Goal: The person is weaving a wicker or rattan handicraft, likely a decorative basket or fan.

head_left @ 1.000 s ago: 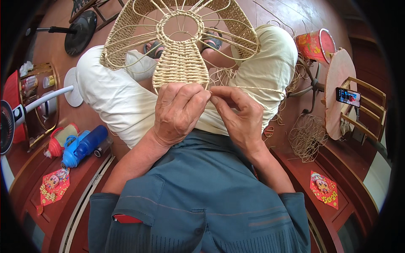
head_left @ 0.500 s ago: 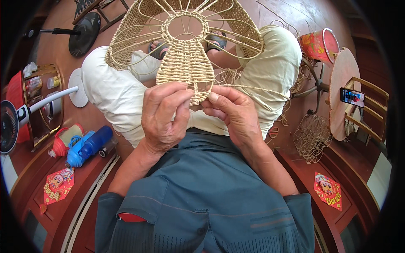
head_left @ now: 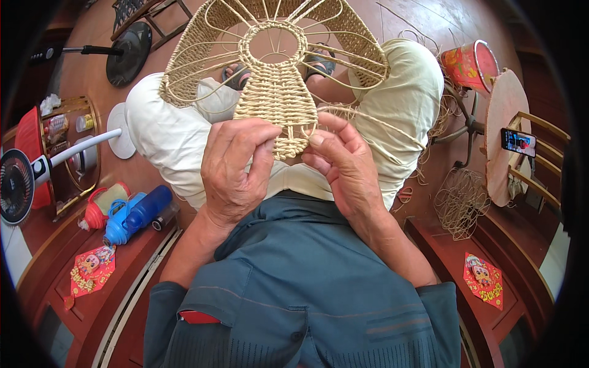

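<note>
A woven straw piece (head_left: 276, 101) lies between my knees, with a round ring (head_left: 273, 44), looped spokes and a braided outer wall (head_left: 199, 52). Its narrow end has a small woven tab (head_left: 289, 147) facing me. My left hand (head_left: 236, 168) is closed at the left edge of this end, thumb and fingers pinched together near the weave. At the right edge my right hand (head_left: 346, 162) has its thumb tip against a small cord loop, its index finger raised apart and the other fingers curled beneath. A loose straw cord (head_left: 383, 126) trails rightward across my thigh.
On the left are a fan (head_left: 17, 184), blue bottles (head_left: 144, 208) and a red-framed shelf unit. A red bucket (head_left: 469, 64), a round board (head_left: 506, 138), a phone (head_left: 518, 142) and tangled cord (head_left: 461, 202) are on the right. Red-handled scissors (head_left: 405, 194) lie by my right knee.
My right index finger has lifted away from the thumb, showing more of the cord loop. My left hand has moved slightly left of the tab. The whole view has shifted a little.
</note>
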`<control>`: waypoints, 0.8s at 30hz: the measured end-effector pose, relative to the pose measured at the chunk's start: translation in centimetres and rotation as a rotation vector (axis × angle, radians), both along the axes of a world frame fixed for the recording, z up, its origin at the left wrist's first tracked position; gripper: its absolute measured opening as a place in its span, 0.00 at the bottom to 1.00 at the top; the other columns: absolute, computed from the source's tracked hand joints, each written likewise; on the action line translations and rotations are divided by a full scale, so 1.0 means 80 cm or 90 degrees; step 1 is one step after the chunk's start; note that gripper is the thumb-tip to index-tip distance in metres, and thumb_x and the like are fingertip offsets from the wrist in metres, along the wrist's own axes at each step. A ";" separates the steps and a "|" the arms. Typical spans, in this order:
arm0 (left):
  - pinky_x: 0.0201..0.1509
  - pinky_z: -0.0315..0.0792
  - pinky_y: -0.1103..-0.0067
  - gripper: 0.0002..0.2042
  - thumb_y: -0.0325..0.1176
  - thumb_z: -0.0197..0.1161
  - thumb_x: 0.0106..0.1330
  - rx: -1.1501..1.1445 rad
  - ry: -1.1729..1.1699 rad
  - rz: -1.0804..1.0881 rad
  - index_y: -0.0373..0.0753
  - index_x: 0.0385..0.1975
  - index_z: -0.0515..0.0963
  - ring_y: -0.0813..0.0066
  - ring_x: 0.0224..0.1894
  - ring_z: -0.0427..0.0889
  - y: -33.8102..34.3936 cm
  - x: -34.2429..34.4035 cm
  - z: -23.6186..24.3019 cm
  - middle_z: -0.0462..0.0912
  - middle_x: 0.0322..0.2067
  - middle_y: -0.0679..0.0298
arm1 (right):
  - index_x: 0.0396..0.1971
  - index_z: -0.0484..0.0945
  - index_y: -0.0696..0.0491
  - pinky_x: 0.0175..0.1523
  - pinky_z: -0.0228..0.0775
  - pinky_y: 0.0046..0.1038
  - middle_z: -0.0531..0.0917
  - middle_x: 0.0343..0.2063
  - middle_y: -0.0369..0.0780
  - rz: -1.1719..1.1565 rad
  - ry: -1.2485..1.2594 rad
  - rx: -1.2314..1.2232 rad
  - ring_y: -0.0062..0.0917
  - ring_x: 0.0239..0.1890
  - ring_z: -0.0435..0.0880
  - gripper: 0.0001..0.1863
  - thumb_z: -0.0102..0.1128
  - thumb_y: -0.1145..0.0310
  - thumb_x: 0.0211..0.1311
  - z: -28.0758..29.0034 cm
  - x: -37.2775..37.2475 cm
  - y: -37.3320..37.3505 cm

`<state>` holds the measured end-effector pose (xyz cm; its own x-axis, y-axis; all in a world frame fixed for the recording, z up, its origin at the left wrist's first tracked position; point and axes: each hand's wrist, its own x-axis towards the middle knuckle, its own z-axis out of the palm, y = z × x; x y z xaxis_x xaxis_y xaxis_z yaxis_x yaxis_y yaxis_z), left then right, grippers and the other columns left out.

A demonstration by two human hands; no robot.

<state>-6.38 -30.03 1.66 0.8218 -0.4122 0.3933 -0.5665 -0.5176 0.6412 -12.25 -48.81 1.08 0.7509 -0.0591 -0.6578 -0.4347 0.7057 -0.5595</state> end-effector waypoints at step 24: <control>0.45 0.72 0.61 0.08 0.19 0.62 0.61 0.237 0.054 -0.254 0.34 0.39 0.77 0.52 0.40 0.78 -0.044 0.047 0.046 0.75 0.35 0.56 | 0.70 0.67 0.51 0.41 0.73 0.19 0.80 0.36 0.28 0.022 -0.084 0.154 0.12 0.35 0.78 0.32 0.67 0.69 0.68 -0.037 0.004 -0.003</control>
